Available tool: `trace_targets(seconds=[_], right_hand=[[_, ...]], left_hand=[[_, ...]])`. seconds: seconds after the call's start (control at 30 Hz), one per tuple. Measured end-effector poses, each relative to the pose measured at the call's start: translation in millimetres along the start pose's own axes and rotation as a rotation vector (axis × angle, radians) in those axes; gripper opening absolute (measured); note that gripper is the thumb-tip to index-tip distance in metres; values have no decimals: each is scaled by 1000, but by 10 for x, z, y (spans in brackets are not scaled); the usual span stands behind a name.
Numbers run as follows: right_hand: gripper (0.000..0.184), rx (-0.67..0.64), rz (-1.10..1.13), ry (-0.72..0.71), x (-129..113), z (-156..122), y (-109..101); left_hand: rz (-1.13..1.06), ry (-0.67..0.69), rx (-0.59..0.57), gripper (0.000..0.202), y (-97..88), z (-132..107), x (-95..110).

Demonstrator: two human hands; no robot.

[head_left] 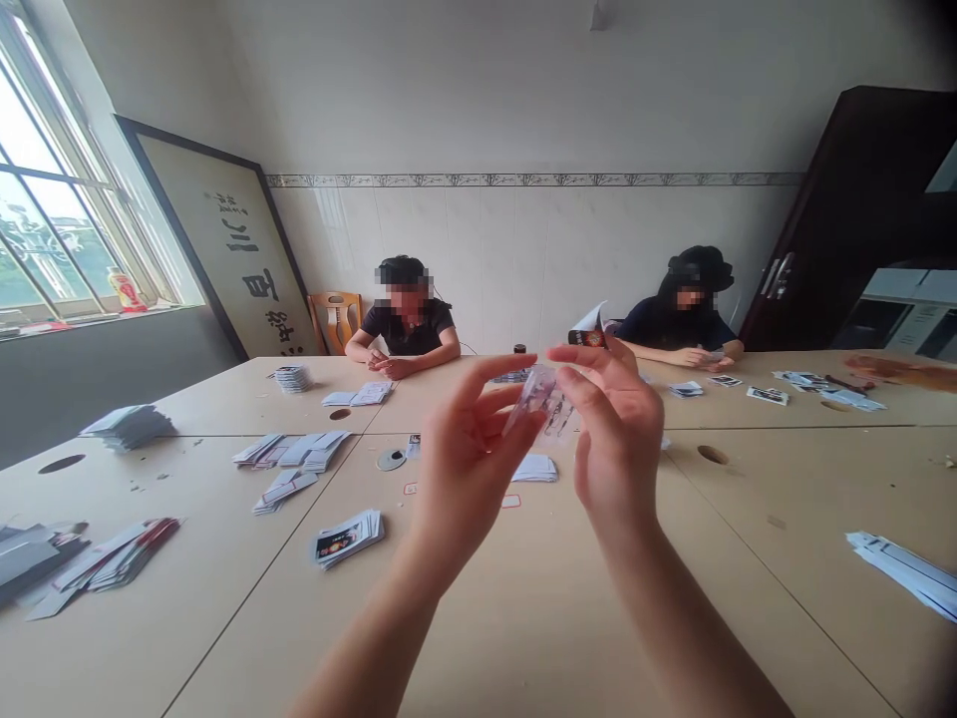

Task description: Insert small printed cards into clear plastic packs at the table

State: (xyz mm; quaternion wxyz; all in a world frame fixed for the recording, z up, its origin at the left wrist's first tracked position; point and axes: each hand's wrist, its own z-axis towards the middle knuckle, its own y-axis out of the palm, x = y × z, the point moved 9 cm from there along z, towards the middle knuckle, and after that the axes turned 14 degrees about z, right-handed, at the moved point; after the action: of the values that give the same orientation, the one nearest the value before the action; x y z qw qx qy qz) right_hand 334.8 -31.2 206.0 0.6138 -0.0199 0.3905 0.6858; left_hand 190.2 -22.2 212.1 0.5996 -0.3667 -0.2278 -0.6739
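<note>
Raised over the table, my left hand pinches a small clear plastic packet between thumb and fingers. Thin dark marks or pieces show through the packet, too small to name. My right hand is curled on the other side, its thumb at the packet's upper edge. A printed card, black and red with a white flap standing up, sticks out behind the right fingers, which appear to hold it. Below the hands lies a stack of white cards. Left of my arm sits a pile of printed cards.
White folded cards lie in piles on the left of the table, with a taller stack behind. More strips lie at the right edge. Two people sit across the table. A cable hole opens at right.
</note>
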Motion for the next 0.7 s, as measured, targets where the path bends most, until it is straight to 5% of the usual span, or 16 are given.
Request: trace_targets(seconds=[0.7], right_hand=[[9, -81, 200, 201, 207, -19, 73]], left_hand=[[296, 121, 73, 11, -27, -64, 88]])
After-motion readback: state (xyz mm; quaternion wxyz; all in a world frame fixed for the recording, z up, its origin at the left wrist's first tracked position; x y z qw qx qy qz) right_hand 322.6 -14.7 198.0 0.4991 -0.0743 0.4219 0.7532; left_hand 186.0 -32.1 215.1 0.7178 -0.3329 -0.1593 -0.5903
